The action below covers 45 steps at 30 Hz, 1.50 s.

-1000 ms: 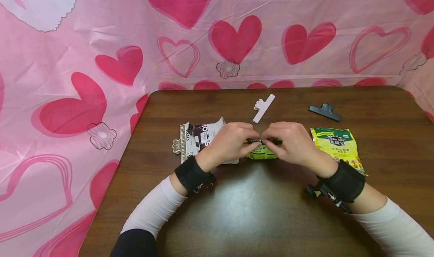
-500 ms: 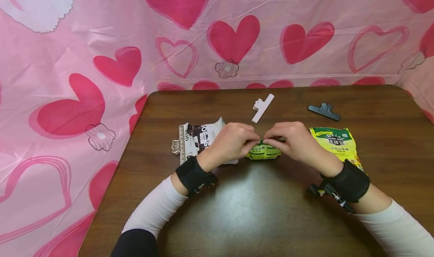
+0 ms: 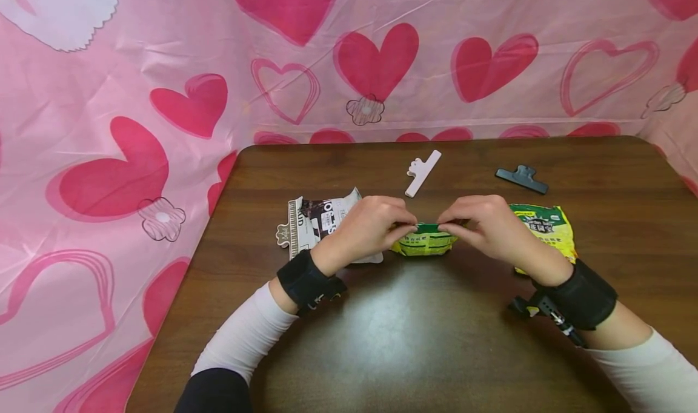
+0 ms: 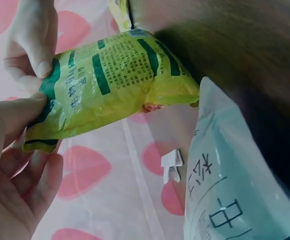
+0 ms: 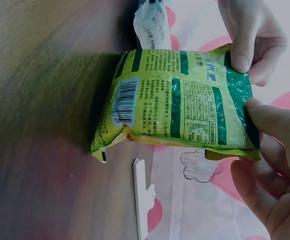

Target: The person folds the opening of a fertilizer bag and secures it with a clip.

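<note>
A yellow-green fertilizer bag (image 3: 424, 244) stands on the table between both hands, its printed back and barcode facing me in the right wrist view. My left hand (image 3: 376, 219) pinches the left part of its dark green top edge between thumb and fingers. At the right end of that edge, my right hand (image 3: 488, 226) pinches it the same way. The strip between the fingertips is stretched fairly flat. In the left wrist view, the bag (image 4: 114, 80) widens away from the fingers. Close by my left hand lies a white-and-brown bag (image 3: 327, 216), partly hidden by that hand.
A cream clip (image 3: 294, 228) sits along the left edge of the white-and-brown bag. Behind the hands lie a white clip (image 3: 423, 174) and a dark clip (image 3: 522, 178). Another yellow-and-green bag (image 3: 549, 228) lies at right, partly covered by my right forearm.
My right hand has slid to the right along the bag's top edge, so the hands are farther apart. More of the green strip shows between them. The left hand has barely moved.
</note>
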Tool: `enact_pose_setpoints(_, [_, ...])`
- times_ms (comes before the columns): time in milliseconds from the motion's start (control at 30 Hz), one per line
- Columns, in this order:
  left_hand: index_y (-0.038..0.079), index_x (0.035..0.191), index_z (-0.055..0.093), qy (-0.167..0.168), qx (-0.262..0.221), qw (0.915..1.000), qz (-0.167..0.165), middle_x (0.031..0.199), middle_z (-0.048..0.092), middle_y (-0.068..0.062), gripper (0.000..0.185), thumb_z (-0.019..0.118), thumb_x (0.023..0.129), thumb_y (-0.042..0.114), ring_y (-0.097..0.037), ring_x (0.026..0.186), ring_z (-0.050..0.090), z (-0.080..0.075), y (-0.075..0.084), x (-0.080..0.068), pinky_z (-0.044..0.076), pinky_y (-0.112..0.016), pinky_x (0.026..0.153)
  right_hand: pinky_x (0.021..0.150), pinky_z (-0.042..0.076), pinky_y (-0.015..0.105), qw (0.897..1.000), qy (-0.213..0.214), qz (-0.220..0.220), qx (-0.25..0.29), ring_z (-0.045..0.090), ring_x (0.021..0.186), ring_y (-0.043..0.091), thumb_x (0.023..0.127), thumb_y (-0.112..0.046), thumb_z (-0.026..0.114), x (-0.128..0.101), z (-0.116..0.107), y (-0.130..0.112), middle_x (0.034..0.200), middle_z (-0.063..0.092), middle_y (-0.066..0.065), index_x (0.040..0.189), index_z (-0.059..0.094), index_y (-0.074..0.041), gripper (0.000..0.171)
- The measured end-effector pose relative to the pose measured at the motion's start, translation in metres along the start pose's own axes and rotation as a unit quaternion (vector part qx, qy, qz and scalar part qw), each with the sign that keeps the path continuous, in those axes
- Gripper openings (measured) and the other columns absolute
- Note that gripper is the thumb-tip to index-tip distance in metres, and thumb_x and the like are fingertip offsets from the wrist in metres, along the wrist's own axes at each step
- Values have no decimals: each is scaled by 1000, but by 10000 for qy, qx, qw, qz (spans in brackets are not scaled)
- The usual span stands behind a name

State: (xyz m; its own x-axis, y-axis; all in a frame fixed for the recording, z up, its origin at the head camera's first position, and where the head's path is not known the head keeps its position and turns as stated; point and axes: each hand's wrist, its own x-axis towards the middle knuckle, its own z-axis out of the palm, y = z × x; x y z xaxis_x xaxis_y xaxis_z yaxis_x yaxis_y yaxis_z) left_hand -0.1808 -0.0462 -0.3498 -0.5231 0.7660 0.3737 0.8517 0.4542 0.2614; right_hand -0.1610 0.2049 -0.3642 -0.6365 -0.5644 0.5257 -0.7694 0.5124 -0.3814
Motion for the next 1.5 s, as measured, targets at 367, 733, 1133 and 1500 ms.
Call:
enact_pose_setpoints(367, [13,93,79,-52,-208,9997,119,85,72,3,10,70,93,17,-7,77,67,-1,-1,0,53,-26,74,64,47,13,9999,99,20,-73,62,69,4,73,-3,84,-2,3,1,80,73,-5,87,77,-12,18])
enact_pose_setpoints(733, [13,94,79,-88,-337,9994,-48,86,73,3,10,71,92,19,-6,78,67,-1,-1,-1,53,-24,75,64,49,14,9999,91,42,45,64,70,4,70,-3,85,-5,1,4,81,73,-6,88,78,-14,22])
enact_pose_setpoints(1133, [10,100,78,-222,-600,9979,32,91,75,0,14,74,89,18,-7,82,69,-14,-9,-8,53,-21,75,65,52,15,9997,-215,38,-143,67,73,4,71,-2,85,-12,-12,6,86,75,-5,94,78,-14,26])
enact_pose_setpoints(1500, [8,101,78,-311,-896,9955,41,92,76,-2,15,74,89,16,-7,80,70,-15,-14,-12,55,-21,72,66,51,14,9999,-123,-8,-30,67,74,4,68,1,85,-16,-13,6,86,75,-6,94,78,-15,32])
